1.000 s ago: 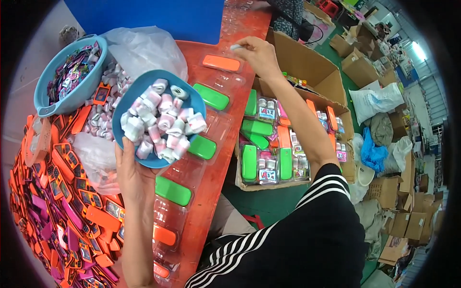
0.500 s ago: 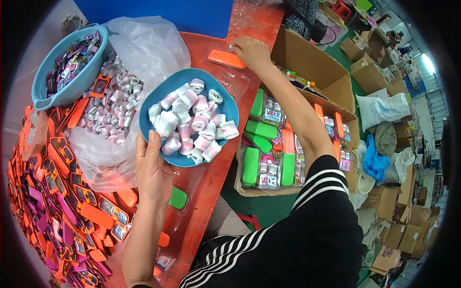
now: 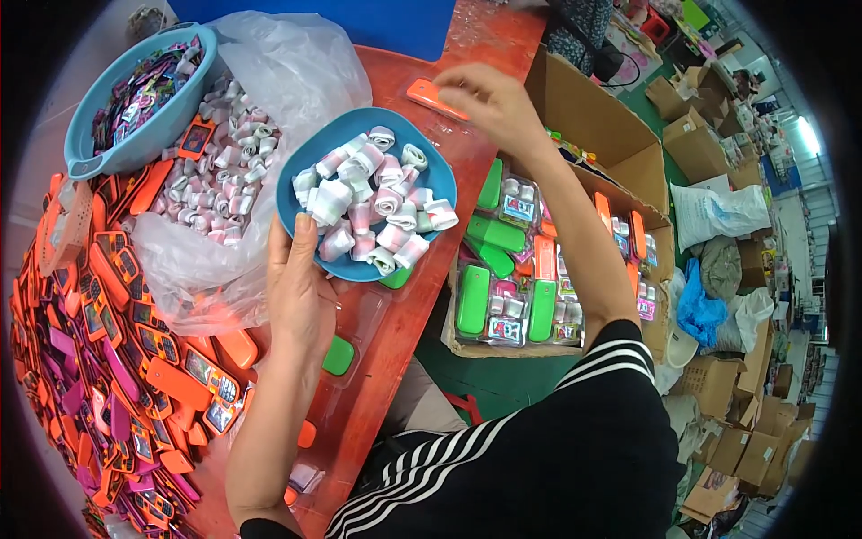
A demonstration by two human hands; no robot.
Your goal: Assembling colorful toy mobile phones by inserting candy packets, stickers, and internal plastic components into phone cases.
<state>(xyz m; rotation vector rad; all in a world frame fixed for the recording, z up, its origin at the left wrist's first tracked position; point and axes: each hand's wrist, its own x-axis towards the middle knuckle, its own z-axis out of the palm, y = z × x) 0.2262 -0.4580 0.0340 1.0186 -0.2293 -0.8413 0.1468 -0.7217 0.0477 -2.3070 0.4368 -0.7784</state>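
Note:
My left hand [image 3: 303,292] grips the near left rim of a blue plastic bowl [image 3: 296,166], its thumb over the edge. Small rolled strips [image 3: 364,202] in white, pink and grey are heaped inside the bowl. Beyond it, my right hand [image 3: 503,108] hovers over an orange toy phone [image 3: 435,97] lying in a clear plastic tray. The right fingers are slightly blurred but look apart, and nothing shows between them. A green toy phone [image 3: 338,356] in another clear tray lies below the bowl, beside my left wrist.
Orange and purple toy phones [image 3: 171,382] pile up at left. Behind them are a plastic bag [image 3: 305,58] of more rolls and a light blue basin [image 3: 76,166] of colourful packets. A cardboard box [image 3: 660,216] of packed sets stands right of the red table [image 3: 395,328].
My right hand has shifted right and its fingers have spread; the small white piece at its fingertips no longer shows. The bowl and left hand have moved slightly up and right in view.

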